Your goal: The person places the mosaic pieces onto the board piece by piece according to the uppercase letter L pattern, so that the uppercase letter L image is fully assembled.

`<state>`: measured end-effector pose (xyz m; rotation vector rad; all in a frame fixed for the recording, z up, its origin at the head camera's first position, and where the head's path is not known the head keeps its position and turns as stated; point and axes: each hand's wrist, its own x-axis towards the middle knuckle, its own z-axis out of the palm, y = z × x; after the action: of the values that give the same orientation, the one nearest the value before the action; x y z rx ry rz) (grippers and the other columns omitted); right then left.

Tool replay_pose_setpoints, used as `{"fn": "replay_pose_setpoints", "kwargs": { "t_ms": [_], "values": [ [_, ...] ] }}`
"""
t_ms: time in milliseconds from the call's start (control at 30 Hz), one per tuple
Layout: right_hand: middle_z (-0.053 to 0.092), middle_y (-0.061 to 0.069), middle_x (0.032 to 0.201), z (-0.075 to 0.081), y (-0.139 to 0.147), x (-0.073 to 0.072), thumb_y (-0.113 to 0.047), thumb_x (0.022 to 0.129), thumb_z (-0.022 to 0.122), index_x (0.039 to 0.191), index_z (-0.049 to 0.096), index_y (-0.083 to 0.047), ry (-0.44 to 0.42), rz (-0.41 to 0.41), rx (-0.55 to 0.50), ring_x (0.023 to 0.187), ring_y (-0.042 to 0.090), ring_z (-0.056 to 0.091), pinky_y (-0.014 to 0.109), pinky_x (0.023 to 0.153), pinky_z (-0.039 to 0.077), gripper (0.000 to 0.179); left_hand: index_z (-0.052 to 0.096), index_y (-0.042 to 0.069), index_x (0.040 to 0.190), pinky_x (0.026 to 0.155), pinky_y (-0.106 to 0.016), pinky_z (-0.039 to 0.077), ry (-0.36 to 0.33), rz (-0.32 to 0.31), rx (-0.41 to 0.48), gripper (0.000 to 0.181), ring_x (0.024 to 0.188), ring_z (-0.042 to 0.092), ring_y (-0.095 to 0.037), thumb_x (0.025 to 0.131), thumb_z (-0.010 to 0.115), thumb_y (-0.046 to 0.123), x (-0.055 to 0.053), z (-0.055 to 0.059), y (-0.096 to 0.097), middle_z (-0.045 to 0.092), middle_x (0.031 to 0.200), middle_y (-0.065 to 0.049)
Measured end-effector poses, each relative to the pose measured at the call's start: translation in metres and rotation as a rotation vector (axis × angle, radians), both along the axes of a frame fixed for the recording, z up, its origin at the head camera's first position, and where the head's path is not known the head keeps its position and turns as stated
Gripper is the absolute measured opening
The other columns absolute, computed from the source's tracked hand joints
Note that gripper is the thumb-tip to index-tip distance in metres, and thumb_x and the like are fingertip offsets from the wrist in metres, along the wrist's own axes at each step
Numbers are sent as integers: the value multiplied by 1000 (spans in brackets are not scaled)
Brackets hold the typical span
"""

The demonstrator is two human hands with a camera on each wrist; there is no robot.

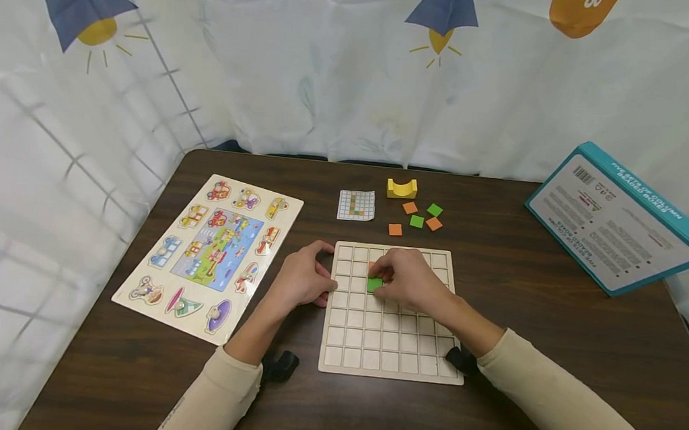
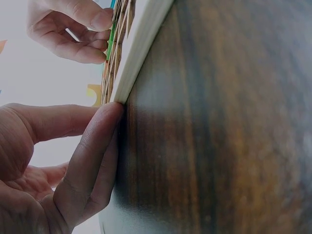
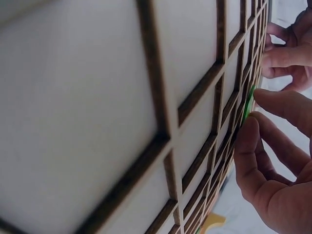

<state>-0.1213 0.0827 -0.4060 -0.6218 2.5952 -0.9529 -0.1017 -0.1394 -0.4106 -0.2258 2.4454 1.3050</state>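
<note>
A pale wooden grid board (image 1: 354, 337) lies flat on the dark table. My right hand (image 1: 409, 277) is over its upper part, pinching a green square tile (image 1: 374, 285) between thumb and fingers. In the right wrist view, the green tile (image 3: 248, 103) stands slightly tilted, right at the grid. A sliver of an orange tile (image 1: 371, 266) shows beyond it, mostly hidden by the right hand. At the board's left edge, my left hand (image 1: 303, 276) touches the side with thumb and fingertips spread apart. The left wrist view shows a fingertip (image 2: 113, 111) against the board's edge.
Beyond the board lie several loose orange and green tiles (image 1: 417, 221), a small grid pattern card (image 1: 356, 206) and a yellow block (image 1: 402, 189) with a curved hollow. A picture puzzle board (image 1: 158, 295) lies at left. A teal-edged box (image 1: 617, 223) leans at right.
</note>
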Motion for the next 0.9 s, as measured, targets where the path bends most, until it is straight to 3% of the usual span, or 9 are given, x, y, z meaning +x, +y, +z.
{"fn": "replay_pose_setpoints", "kwargs": {
  "t_ms": [900],
  "values": [
    [76, -1, 92, 4, 2, -2, -9, 81, 87, 99, 81, -11, 11, 26, -13, 84, 14, 66, 27, 74, 59, 19, 54, 9, 144, 50, -35, 64, 4, 4, 22, 66, 54, 70, -20, 84, 78, -3, 1, -1, 0, 69, 90, -16]
  ]
}}
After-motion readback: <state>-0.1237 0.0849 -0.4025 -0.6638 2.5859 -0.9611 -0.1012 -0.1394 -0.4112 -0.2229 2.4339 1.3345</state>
